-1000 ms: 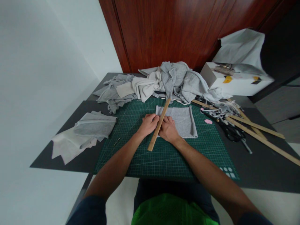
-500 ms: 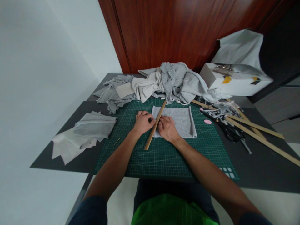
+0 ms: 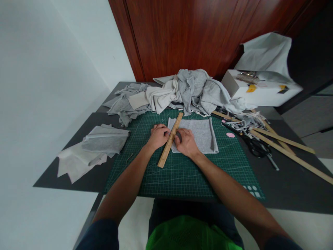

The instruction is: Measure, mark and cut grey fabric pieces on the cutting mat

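A wooden ruler (image 3: 169, 143) lies slanted over the left side of a folded grey fabric piece (image 3: 201, 133), its near end over the green cutting mat (image 3: 182, 177). At the ruler's left edge, my left hand (image 3: 158, 135) is closed, fingertips against the wood. A small dark spot shows between its thumb and fingers, too small to name. On the other side, my right hand (image 3: 186, 141) rests on the fabric with fingers curled, thumb and fingertips at the ruler's right edge. The fabric's left edge is partly covered by ruler and hands.
Grey and cream cloth (image 3: 195, 86) is heaped along the back. Folded fabric pieces (image 3: 104, 140) lie left. At right are black-handled scissors (image 3: 256, 147), wooden strips (image 3: 286, 140), scraps and a pink piece (image 3: 230, 135). A white box (image 3: 265, 95) stands behind.
The ruler has turned about its length, so its broad face now shows more, and its near end has shifted slightly left. The black thing at my left fingers shows less. My fingers moved slightly.
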